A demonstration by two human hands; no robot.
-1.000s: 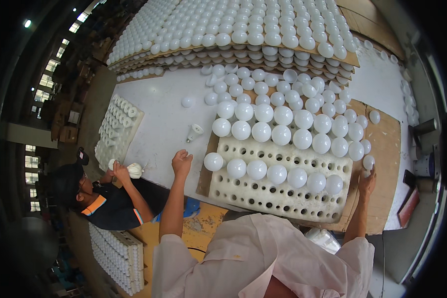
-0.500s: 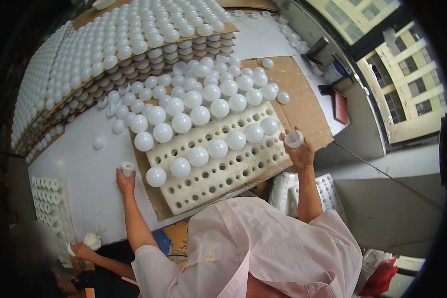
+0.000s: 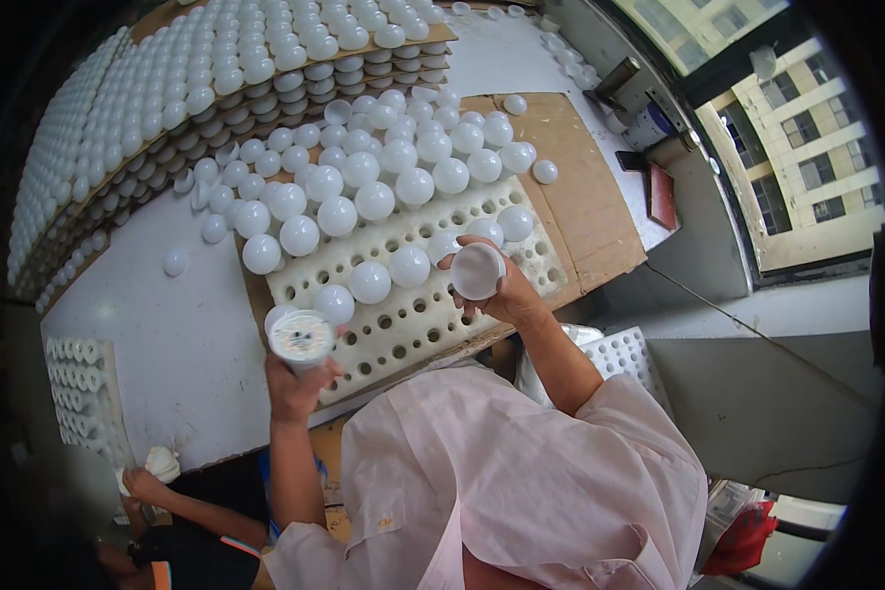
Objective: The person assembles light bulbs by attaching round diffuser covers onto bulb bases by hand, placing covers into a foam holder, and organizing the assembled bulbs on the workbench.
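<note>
My left hand (image 3: pixel 295 385) is closed around a white LED bulb base (image 3: pixel 302 337), its round board with small chips turned upward. In my right hand (image 3: pixel 513 295) is a white domed bulb cover (image 3: pixel 478 271), its open side facing up. Both hands are raised over a pale foam board (image 3: pixel 423 329) punched with rows of holes, the left one near its left edge. A spaced row of white bulbs (image 3: pixel 369 282) stands across the middle of the board, partly hidden by my hands. Denser rows of round white bulbs (image 3: pixel 375 201) stand along its far side.
Loose bulb covers (image 3: pixel 334 111) lie beyond the board on a cardboard sheet (image 3: pixel 590 216). Stacked layers of bulbs (image 3: pixel 265 69) rise at the far left. Another person's hand (image 3: pixel 146 487) works at lower left, near a white tray (image 3: pixel 87 393). A red-brown box (image 3: pixel 662 197) lies at right.
Both hands have come inward over the foam board, the left moving right with the bulb base and the right moving left with the bulb cover. The base's chip-covered board now shows.
</note>
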